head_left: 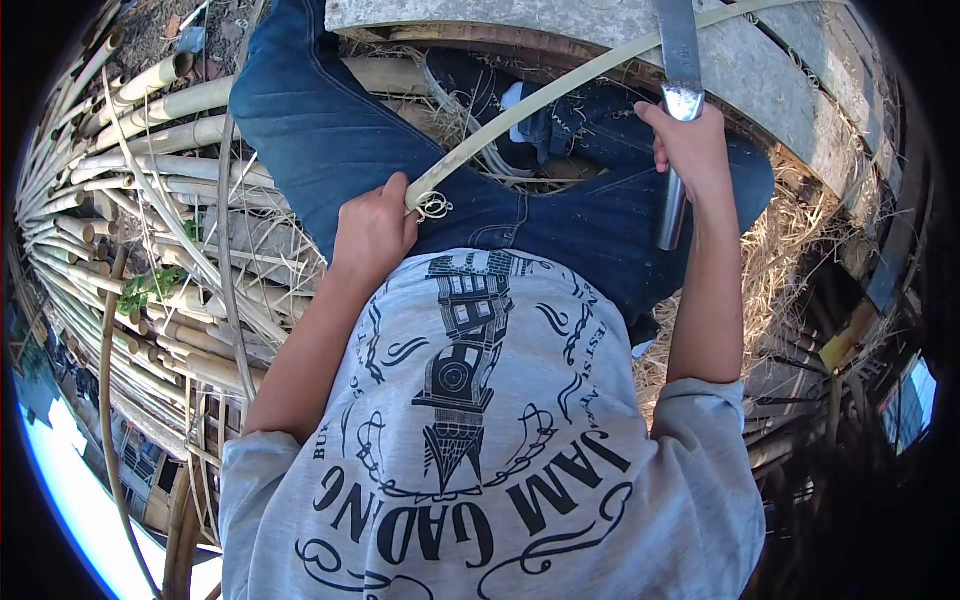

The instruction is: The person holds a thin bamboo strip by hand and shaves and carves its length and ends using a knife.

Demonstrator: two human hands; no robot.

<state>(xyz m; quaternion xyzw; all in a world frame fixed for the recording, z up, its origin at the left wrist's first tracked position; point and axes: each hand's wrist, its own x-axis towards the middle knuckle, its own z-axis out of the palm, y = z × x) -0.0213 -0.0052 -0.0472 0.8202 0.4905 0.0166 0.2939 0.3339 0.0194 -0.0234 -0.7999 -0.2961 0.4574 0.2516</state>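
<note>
My left hand point(375, 228) is closed around the near end of a long, pale bamboo strip point(545, 98), just above my left thigh. Thin curled shavings point(433, 205) hang at that end. From there the strip slants up and right, past the knife and over the grey board. In my right hand point(692, 148) is a knife point(680, 48) with a wide flat blade and a shiny metal handle. Its blade points away from me and lies over the board, crossing the strip. The handle's lower end shows below my fingers.
A worn grey board point(560, 22) with a wooden edge lies in front of my legs. Many cut bamboo poles point(190, 130) are stacked at the left. Straw-like shavings point(780, 235) cover the ground at the right. A shoe point(490, 105) shows between my legs.
</note>
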